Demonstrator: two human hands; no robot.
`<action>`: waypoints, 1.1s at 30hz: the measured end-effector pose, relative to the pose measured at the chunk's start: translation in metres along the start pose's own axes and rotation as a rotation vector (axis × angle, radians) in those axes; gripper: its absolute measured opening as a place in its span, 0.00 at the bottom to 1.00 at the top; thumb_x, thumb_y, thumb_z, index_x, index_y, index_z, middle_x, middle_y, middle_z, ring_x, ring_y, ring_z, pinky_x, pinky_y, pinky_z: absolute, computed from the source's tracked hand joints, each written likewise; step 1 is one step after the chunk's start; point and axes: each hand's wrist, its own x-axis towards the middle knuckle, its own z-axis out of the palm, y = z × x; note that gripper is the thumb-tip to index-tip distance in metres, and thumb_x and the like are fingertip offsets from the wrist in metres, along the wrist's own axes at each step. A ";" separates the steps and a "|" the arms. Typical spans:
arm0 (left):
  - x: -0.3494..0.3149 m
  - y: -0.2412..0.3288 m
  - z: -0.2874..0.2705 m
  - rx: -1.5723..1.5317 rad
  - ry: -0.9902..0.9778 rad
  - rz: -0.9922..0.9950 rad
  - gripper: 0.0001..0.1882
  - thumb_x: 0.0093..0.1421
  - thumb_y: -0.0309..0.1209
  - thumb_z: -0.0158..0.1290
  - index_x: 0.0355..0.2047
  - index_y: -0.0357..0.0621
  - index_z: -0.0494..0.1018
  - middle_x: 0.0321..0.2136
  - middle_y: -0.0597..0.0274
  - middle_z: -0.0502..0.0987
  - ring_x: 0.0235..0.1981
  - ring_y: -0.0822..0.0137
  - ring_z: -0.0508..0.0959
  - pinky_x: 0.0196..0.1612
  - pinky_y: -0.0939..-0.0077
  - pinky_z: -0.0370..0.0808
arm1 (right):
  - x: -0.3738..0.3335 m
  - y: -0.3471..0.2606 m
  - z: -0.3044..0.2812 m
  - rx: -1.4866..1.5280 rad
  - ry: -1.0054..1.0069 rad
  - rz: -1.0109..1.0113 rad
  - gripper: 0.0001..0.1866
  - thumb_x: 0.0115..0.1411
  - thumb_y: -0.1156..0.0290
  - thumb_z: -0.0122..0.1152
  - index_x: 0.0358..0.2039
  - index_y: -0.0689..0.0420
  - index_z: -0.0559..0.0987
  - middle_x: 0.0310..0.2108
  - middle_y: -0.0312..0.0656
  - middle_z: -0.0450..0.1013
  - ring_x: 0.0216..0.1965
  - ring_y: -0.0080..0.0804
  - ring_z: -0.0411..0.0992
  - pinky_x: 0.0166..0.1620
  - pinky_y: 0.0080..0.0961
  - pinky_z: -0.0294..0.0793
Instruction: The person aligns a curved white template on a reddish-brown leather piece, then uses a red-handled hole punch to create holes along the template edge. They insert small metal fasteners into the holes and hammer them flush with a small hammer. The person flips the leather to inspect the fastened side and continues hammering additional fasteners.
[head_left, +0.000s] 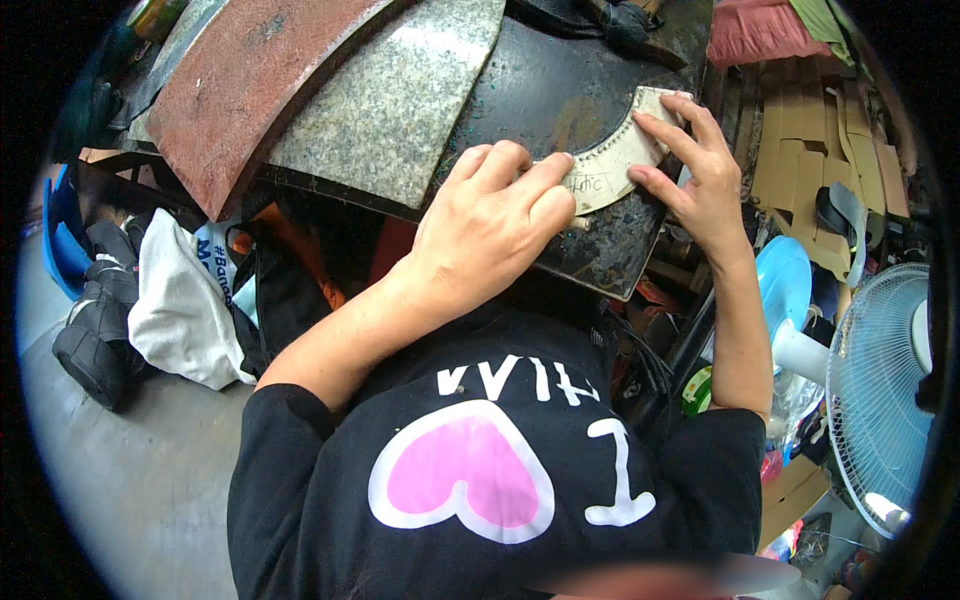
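Observation:
A curved off-white piece (612, 165) lies on the dark worktop. Small dark marks run along its inner edge, and handwriting shows on its face. At its left end, my left hand (495, 215) is closed, with the thumb and bent fingers gripping the edge. My right hand (700, 170) holds the other end, its thumb and curved fingertips resting on the surface. What the piece is made of, I cannot tell. Under my left fingers, a small pale tip (578, 223) sticks out beside the piece; the rest of it is hidden.
The dark worktop (530, 90) is worn and stained. A speckled grey slab (390, 100) and a reddish-brown curved panel (240, 90) lie on its left. To the right stand a white-and-blue fan (880, 390) and flattened cardboard (810, 160). A white cloth (180, 300) hangs at lower left.

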 end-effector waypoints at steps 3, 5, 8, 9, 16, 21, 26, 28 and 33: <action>0.002 -0.001 0.000 -0.008 0.021 0.008 0.09 0.53 0.33 0.55 0.33 0.45 0.70 0.44 0.59 0.76 0.39 0.61 0.73 0.46 0.66 0.70 | -0.002 -0.003 -0.003 -0.038 -0.022 -0.024 0.32 0.45 0.51 0.75 0.52 0.49 0.81 0.55 0.48 0.70 0.57 0.49 0.70 0.61 0.41 0.69; 0.004 -0.002 0.000 -0.025 0.029 0.005 0.10 0.52 0.33 0.57 0.33 0.45 0.69 0.43 0.59 0.76 0.39 0.60 0.73 0.45 0.65 0.70 | 0.000 -0.002 -0.003 0.001 -0.043 -0.015 0.35 0.43 0.50 0.75 0.53 0.48 0.81 0.56 0.48 0.70 0.58 0.49 0.69 0.60 0.40 0.70; 0.007 -0.004 -0.002 -0.078 0.040 -0.010 0.13 0.50 0.32 0.60 0.32 0.45 0.69 0.39 0.60 0.76 0.38 0.59 0.72 0.43 0.65 0.69 | 0.001 -0.001 -0.003 0.003 -0.046 -0.018 0.36 0.43 0.49 0.75 0.54 0.47 0.80 0.56 0.48 0.70 0.58 0.49 0.69 0.59 0.40 0.71; 0.007 -0.003 -0.003 -0.085 0.023 -0.025 0.15 0.48 0.32 0.62 0.33 0.44 0.69 0.41 0.59 0.76 0.39 0.58 0.72 0.44 0.64 0.70 | 0.001 -0.001 -0.003 -0.007 -0.043 -0.021 0.36 0.43 0.49 0.75 0.54 0.47 0.80 0.56 0.48 0.70 0.58 0.49 0.70 0.59 0.39 0.71; 0.015 -0.004 -0.006 -0.139 -0.018 -0.052 0.24 0.41 0.32 0.69 0.36 0.41 0.69 0.42 0.58 0.77 0.38 0.56 0.73 0.43 0.64 0.71 | -0.006 0.002 0.002 -0.018 -0.024 -0.011 0.36 0.45 0.47 0.73 0.56 0.45 0.79 0.58 0.47 0.69 0.60 0.48 0.69 0.59 0.39 0.71; 0.023 -0.009 -0.001 -0.206 0.002 -0.056 0.25 0.40 0.31 0.69 0.38 0.42 0.70 0.35 0.58 0.76 0.36 0.54 0.73 0.40 0.64 0.72 | -0.008 0.005 0.008 -0.043 0.002 -0.029 0.37 0.48 0.42 0.68 0.57 0.44 0.78 0.59 0.46 0.68 0.62 0.48 0.68 0.60 0.40 0.70; 0.027 -0.013 0.005 -0.207 0.043 -0.042 0.22 0.40 0.28 0.66 0.36 0.45 0.68 0.32 0.60 0.73 0.36 0.55 0.73 0.40 0.62 0.71 | -0.011 0.005 0.011 -0.111 0.001 -0.035 0.37 0.50 0.38 0.63 0.59 0.42 0.76 0.59 0.46 0.69 0.62 0.48 0.67 0.59 0.41 0.71; 0.026 -0.013 0.007 -0.222 0.060 -0.030 0.22 0.41 0.28 0.66 0.36 0.44 0.68 0.32 0.59 0.73 0.36 0.54 0.73 0.40 0.62 0.71 | -0.011 0.005 0.010 -0.145 -0.002 -0.047 0.37 0.51 0.38 0.62 0.59 0.41 0.76 0.59 0.46 0.69 0.62 0.48 0.67 0.60 0.41 0.70; 0.023 -0.009 0.008 -0.261 0.091 -0.038 0.23 0.42 0.27 0.66 0.39 0.40 0.71 0.32 0.57 0.75 0.36 0.53 0.73 0.39 0.64 0.72 | -0.008 0.004 0.009 -0.152 0.048 -0.091 0.32 0.49 0.42 0.67 0.55 0.36 0.79 0.57 0.45 0.70 0.57 0.49 0.70 0.59 0.41 0.72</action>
